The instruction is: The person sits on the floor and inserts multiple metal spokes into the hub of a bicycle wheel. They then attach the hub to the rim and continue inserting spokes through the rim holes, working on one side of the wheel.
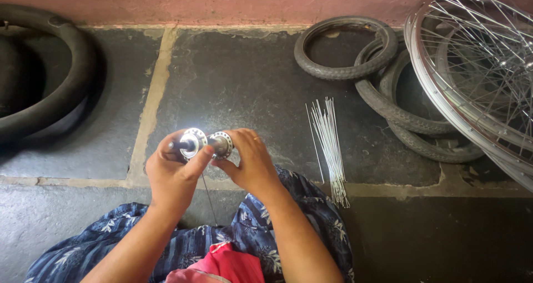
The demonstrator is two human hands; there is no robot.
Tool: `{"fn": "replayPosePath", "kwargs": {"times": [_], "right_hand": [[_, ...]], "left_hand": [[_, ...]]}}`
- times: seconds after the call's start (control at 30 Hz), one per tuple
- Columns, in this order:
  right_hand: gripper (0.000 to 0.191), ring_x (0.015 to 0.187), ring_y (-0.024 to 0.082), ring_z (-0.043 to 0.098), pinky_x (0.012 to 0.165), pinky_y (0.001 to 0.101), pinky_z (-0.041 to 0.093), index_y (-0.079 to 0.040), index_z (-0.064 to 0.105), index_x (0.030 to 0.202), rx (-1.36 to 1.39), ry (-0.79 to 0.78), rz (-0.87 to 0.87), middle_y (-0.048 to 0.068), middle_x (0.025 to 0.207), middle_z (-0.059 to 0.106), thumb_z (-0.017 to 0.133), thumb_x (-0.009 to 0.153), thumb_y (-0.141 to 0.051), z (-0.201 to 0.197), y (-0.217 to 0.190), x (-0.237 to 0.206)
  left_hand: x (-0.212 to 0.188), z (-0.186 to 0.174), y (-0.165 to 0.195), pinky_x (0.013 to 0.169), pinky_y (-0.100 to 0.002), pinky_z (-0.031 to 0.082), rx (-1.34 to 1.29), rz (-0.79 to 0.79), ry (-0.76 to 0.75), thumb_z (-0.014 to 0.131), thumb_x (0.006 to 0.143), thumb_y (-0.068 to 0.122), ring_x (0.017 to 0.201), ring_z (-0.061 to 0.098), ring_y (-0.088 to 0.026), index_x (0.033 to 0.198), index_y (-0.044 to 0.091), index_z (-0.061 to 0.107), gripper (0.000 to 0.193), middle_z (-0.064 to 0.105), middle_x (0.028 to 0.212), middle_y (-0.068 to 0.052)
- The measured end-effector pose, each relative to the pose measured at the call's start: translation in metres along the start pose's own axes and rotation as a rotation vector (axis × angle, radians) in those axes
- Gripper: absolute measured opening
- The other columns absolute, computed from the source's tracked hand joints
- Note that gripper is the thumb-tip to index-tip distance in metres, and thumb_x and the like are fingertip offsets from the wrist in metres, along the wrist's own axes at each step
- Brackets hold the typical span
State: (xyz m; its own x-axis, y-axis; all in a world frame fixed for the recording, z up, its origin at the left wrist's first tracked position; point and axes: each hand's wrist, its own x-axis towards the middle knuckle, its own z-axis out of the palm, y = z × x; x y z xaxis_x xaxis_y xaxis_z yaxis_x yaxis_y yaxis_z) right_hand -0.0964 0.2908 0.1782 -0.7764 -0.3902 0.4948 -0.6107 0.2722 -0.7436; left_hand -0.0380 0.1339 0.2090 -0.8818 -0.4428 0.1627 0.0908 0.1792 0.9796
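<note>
— Dark stone floor (233, 83) runs up to a pink wall on the far side; where does the shiny wheel hub (205, 143) sit?

— Between both hands, held above the person's lap, its long axis lying left to right. The left hand (175, 174) is closed around the left flange, thumb pressed up against it; the right hand (252, 161) pinches the right flange with its fingertips.

— And the bundle of loose spokes (328, 144)?

— On the floor to the right, near the right hand, lying near to far. One thin spoke (207, 197) hangs down from the hub.
</note>
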Motion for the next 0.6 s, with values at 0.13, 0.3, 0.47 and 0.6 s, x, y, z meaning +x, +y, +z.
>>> {"fn": "replayPosePath", "kwargs": {"times": [0.13,0.3,0.47,0.6], "right_hand": [[0.044,0.116,0.032,0.063,0.098,0.0420,0.050,-0.009,0.063,0.122,0.136,-0.059,0.109,0.013,0.119,0.068,0.083,0.086,-0.023,0.010,0.010,-0.001],[0.046,0.113,0.025,0.066,0.097,0.0363,0.053,-0.008,0.062,0.125,0.329,0.008,0.167,0.009,0.117,0.066,0.082,0.086,-0.018,0.008,0.012,-0.003],[0.060,0.109,0.024,0.062,0.097,0.0358,0.050,-0.006,0.059,0.138,0.206,0.045,0.156,0.008,0.114,0.062,0.083,0.084,-0.021,-0.004,0.016,-0.004],[0.058,0.110,0.022,0.061,0.099,0.0345,0.050,-0.002,0.057,0.139,0.253,0.058,0.175,0.008,0.117,0.060,0.079,0.089,-0.022,-0.007,0.026,-0.007]], "left_hand": [[-0.002,0.002,0.005,0.078,-0.022,0.055,-0.016,0.044,-0.003,0.082,0.083,0.009,0.087,0.066,-0.007,0.115,-0.004,0.067,0.038,0.072,0.099,-0.003],[0.001,0.006,0.003,0.081,-0.023,0.054,-0.095,0.094,-0.052,0.080,0.089,0.010,0.093,0.065,-0.008,0.124,-0.005,0.063,0.041,0.070,0.104,-0.005],[0.005,0.003,-0.004,0.080,-0.023,0.052,-0.010,0.006,-0.096,0.074,0.094,0.016,0.093,0.063,-0.008,0.130,-0.002,0.062,0.042,0.072,0.105,-0.005],[0.007,-0.002,-0.010,0.094,-0.026,0.052,0.088,0.141,-0.143,0.072,0.099,0.017,0.104,0.065,-0.010,0.126,-0.002,0.062,0.035,0.072,0.112,-0.006]]}}
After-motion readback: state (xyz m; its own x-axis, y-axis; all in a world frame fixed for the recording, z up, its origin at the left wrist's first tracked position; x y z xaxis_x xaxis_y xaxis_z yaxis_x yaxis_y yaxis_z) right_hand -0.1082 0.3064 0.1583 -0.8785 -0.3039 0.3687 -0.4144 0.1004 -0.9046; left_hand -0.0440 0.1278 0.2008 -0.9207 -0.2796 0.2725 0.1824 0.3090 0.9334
